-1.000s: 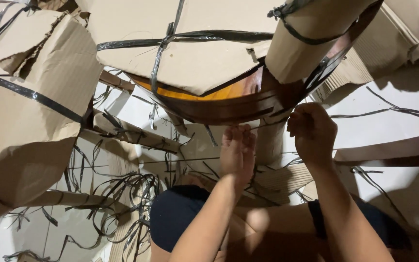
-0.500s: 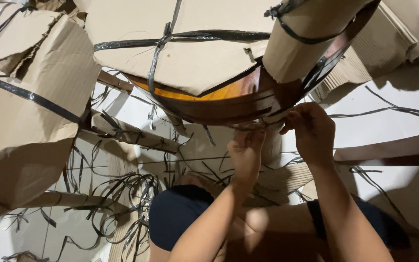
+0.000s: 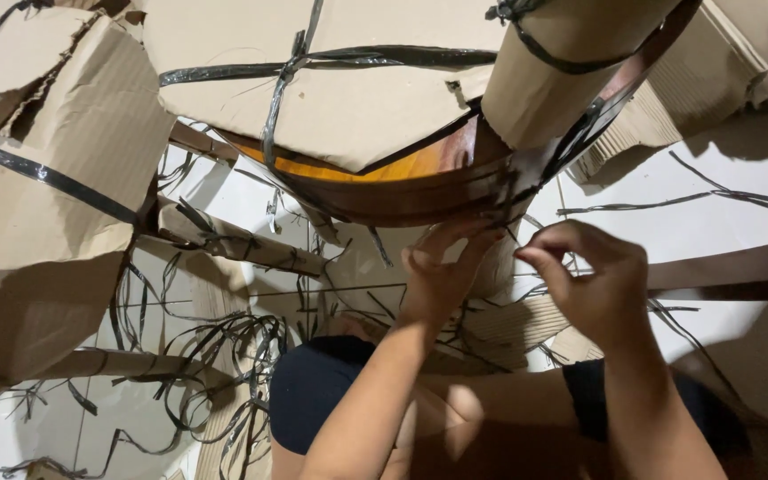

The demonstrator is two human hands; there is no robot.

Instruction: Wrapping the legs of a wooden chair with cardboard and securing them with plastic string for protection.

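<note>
The brown cardboard wrap [image 3: 348,98] hides most of the glossy wooden furniture piece [image 3: 402,182], cut off at the top edge

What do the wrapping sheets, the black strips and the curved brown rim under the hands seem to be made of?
Wrapping sheets: corrugated cardboard, matte tan, with torn edges showing ribbed fluting. Black strips: probably thin plastic tape or strapping, glossy and knotted over the wrap. Curved rim: likely varnished wood, dark brown with an orange sheen. The left hand touches its underside; the right hand pinches beside it.
</note>
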